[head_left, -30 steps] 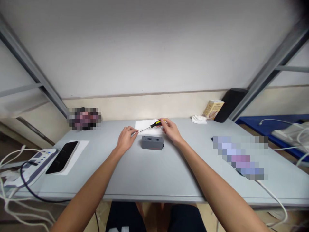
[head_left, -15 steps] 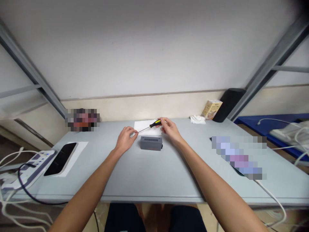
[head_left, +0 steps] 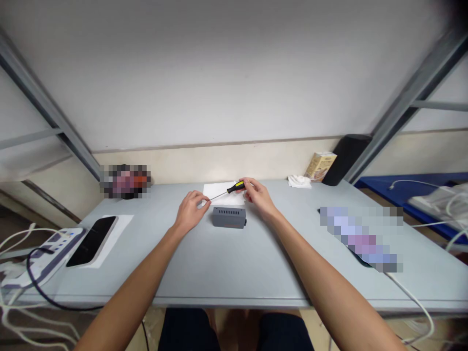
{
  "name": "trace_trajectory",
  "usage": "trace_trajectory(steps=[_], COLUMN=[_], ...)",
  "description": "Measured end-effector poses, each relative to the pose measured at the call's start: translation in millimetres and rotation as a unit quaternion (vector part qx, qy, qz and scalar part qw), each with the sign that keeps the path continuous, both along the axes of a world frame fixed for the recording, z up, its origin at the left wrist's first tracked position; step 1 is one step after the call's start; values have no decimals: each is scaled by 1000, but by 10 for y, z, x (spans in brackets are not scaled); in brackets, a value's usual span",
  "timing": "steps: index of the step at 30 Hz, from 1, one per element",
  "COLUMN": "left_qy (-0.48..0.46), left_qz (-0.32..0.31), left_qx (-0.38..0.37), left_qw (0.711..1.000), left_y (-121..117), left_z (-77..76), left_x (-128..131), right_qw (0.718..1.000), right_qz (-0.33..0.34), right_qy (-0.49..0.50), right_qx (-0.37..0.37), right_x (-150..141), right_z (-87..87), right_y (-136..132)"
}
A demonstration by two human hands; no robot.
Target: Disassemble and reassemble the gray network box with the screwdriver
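A screwdriver (head_left: 236,187) with a black and yellow handle and a thin metal shaft slants down to the left above the desk. My right hand (head_left: 259,196) is closed around the handle's end. The thumb and fingers of my left hand (head_left: 191,210) pinch at the shaft's tip; whether a small part sits there too is hard to make out. Just below the shaft, between both hands, stands a grey metal box (head_left: 229,218) with a row of slots in its top and a black knob-like part on its right end. Neither hand touches the box.
White paper (head_left: 215,187) lies behind the box. At left are a phone (head_left: 93,240) and a power strip (head_left: 54,258) with cables. Crumpled tissue (head_left: 300,181), a yellow carton (head_left: 321,165) and a black cylinder (head_left: 346,160) stand back right; a blurred-out device (head_left: 360,239) lies at right.
Almost nothing differs. Both hands and the screwdriver keep the same pose, and the box stays in place.
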State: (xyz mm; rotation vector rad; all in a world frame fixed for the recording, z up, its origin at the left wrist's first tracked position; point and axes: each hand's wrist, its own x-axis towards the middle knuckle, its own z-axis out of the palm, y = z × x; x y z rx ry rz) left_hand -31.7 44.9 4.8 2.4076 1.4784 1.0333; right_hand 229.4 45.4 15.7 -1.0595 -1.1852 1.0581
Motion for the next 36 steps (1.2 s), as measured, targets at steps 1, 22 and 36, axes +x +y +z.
trace_trajectory(steps=[1, 22, 36], left_qy=[1, -5, -6], left_qz=[-1, -15, -48], left_qx=[1, 6, 1], left_qw=[1000, 1000, 999], left_y=[0, 12, 29], left_z=[1, 7, -23], left_x=[-2, -29, -50], right_qw=[1000, 1000, 1000], right_qz=[-2, -5, -6], right_qy=[1, 25, 19], right_qx=[2, 4, 10], right_x=[3, 15, 1], right_z=[-3, -5, 9], right_y=[2, 23, 7])
